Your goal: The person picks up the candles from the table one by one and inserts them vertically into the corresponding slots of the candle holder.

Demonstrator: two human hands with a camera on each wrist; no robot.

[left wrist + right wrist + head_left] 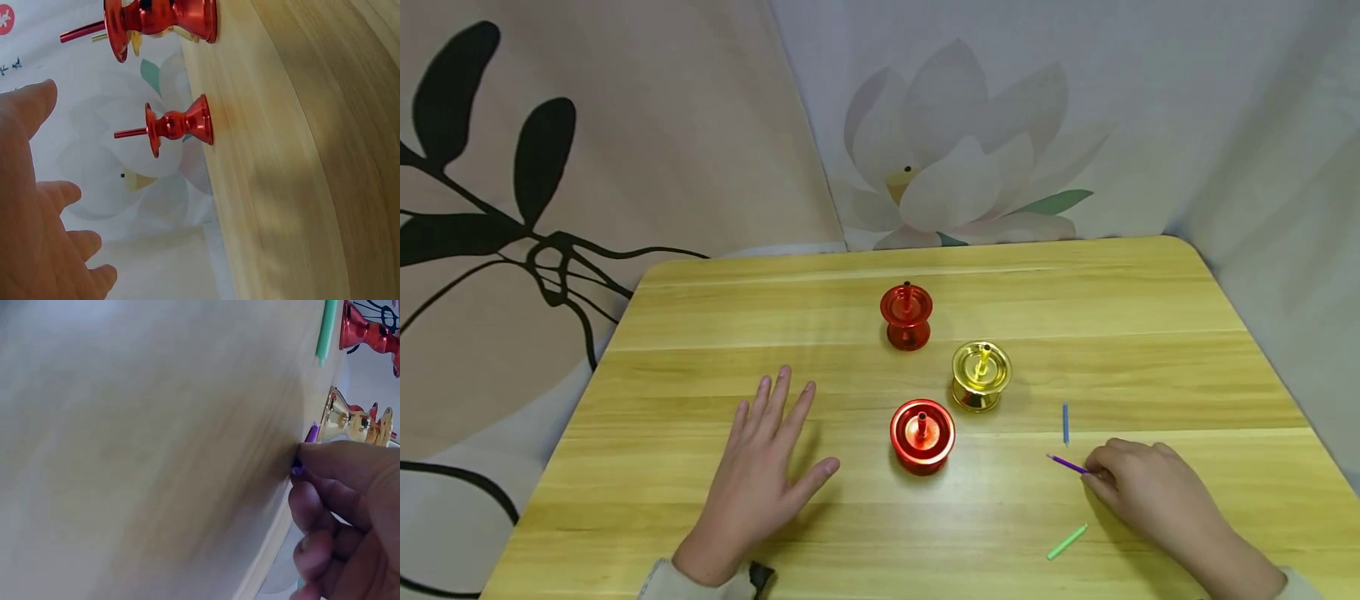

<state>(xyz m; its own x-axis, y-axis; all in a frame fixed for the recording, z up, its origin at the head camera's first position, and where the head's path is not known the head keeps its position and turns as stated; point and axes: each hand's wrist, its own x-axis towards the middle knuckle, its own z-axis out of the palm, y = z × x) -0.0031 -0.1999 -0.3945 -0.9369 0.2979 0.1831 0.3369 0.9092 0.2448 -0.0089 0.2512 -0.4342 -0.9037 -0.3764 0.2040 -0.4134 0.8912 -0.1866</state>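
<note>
My right hand (1159,493) pinches one end of a thin purple candle (1064,463) between thumb and forefinger, low at the tabletop. In the right wrist view the fingertips hide much of this purple candle (313,432). A blue candle (1065,425) lies just beyond it and a green candle (1067,542) lies nearer me. My left hand (758,471) spreads its fingers over the left side and holds nothing. Between the hands stand a near red candle holder (922,458), a gold candle holder (976,398) and a far red candle holder (907,333), all upright with bare stems.
The wooden table (1150,317) has rounded back corners. A curtain (700,125) with leaf and flower prints hangs behind and beside it. A small dark object (761,575) shows by the left cuff.
</note>
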